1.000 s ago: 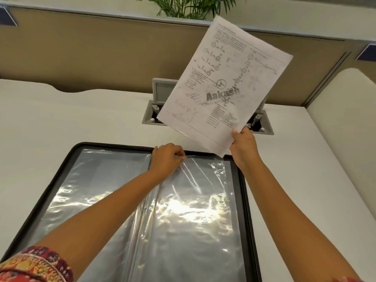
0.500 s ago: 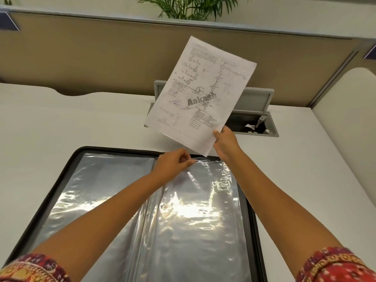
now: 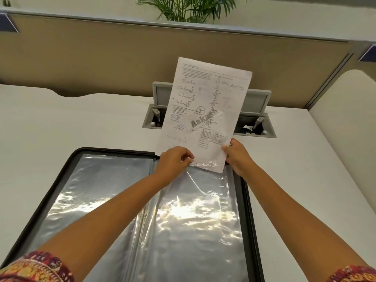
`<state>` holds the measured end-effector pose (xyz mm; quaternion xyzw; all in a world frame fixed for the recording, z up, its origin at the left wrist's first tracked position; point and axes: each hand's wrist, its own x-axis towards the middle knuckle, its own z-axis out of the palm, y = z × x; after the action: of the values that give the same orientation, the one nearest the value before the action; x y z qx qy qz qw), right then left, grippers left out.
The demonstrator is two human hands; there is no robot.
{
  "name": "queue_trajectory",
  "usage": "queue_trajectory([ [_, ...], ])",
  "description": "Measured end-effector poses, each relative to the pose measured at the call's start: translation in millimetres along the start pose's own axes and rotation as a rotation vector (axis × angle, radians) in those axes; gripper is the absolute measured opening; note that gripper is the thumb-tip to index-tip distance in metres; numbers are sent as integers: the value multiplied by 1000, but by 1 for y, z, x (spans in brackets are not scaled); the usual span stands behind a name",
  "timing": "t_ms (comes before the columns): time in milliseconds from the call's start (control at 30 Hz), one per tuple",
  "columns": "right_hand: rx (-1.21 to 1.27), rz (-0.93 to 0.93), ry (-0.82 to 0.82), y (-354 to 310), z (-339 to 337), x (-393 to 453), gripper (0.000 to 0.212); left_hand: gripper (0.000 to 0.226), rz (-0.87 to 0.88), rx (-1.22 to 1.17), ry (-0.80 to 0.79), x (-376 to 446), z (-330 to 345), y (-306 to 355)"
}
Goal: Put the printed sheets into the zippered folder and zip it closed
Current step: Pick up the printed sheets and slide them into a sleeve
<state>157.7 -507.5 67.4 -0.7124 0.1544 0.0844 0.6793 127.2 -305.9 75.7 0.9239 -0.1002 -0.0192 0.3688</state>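
The black zippered folder [image 3: 61, 176] lies open on the white desk, its clear plastic sleeves [image 3: 195, 220] shining. My right hand [image 3: 237, 154] grips the lower right edge of a printed sheet [image 3: 205, 110], which stands nearly upright with its bottom edge tucked into the top opening of the right-hand sleeve. My left hand [image 3: 175, 159] pinches the top edge of that sleeve and holds it apart, just left of the sheet's bottom corner. Only this one sheet is in view.
Behind the folder an open grey cable box [image 3: 256, 123] with a raised lid is set into the desk [image 3: 81, 123]. A tan partition [image 3: 101, 55] runs along the back, with a plant [image 3: 189, 9] above it. A second partition [image 3: 345, 110] closes the right side.
The sheet came down and left from high over the cable box, turned upright, and its bottom edge entered the sleeve opening. My left hand stayed pinching the sleeve's top edge.
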Motion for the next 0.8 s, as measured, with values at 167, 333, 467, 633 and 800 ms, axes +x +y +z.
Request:
queue_trajectory([
  [167,69,46,57,16,-5,0,31,24,27,226,-61,1,-1,-14],
  [333,77,55,81,23,-3,1,29,22,18,246,-11,-14,-12,-49],
  [467,72,79,88,23,-1,3,27,10,-78,-2,18,-22,-19,-59],
  [633,41,104,60,23,-3,4,28,11,-201,-122,24,-12,-12,-60],
  [800,59,97,-28,18,-7,0,30,14,-149,-108,-39,1,-13,-65],
])
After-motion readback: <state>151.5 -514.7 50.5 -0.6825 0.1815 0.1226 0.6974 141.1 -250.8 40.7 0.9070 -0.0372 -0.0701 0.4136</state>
